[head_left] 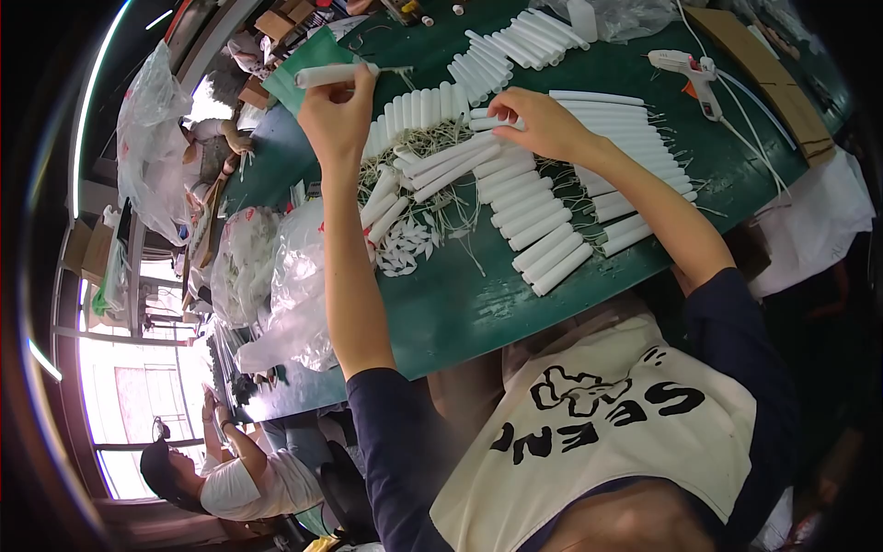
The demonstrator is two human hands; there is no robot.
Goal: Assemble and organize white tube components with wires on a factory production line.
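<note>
My left hand (336, 120) is raised over the far left of the table, its fingers closed round a white candle-shaped tube (322, 75) held nearly level. A thin pale wire sticks out of the tube's right end. My right hand (543, 127) reaches over the rows of tubes, thumb and fingers pinched on another white tube (482, 122). Below it lie a stacked row of white tubes (533, 221) and several loose tubes (451, 167) on tangled wires (428, 143). Small white flame-shaped pieces (407, 247) are heaped nearer to me.
A white glue gun (685, 69) with its cord lies at the far right, beside a cardboard piece (773, 83). More tubes (524, 41) lie at the back of the green table (460, 317). Clear plastic bags (299, 276) stand left; another person (248, 478) sits lower left.
</note>
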